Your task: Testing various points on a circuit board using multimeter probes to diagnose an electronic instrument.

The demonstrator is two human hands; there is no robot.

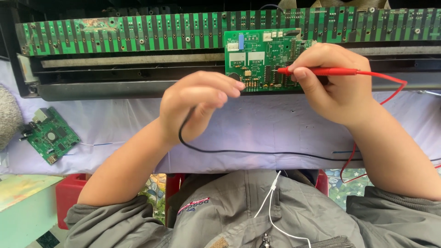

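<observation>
Work in hand: probing a green circuit board (265, 59) with two meter leads; the board stands propped against the opened black chassis (115, 87) at the far edge of the bench (275, 124).
Right hand: the right hand (330, 82) has its grip closed on a red probe (321, 71), whose tip touches the board near its middle.
Left hand: the left hand (197, 103) is curled shut around a black lead (257, 152); its probe end is hidden in the fist, close to the board's lower left edge, and contact cannot be told.
Progress: judged from this, the chassis is already open and one probe is placed; whether any reading is taken cannot be seen, since no meter is in view.
Left to do: seemingly the rest of the board's points, and closing the chassis.
Containers: the chassis holds a long green strip board (138, 32) along its top; nothing else inside can be made out.
Nearby: a smaller green board (50, 134) lies loose on the bench, well apart to the left.
</observation>
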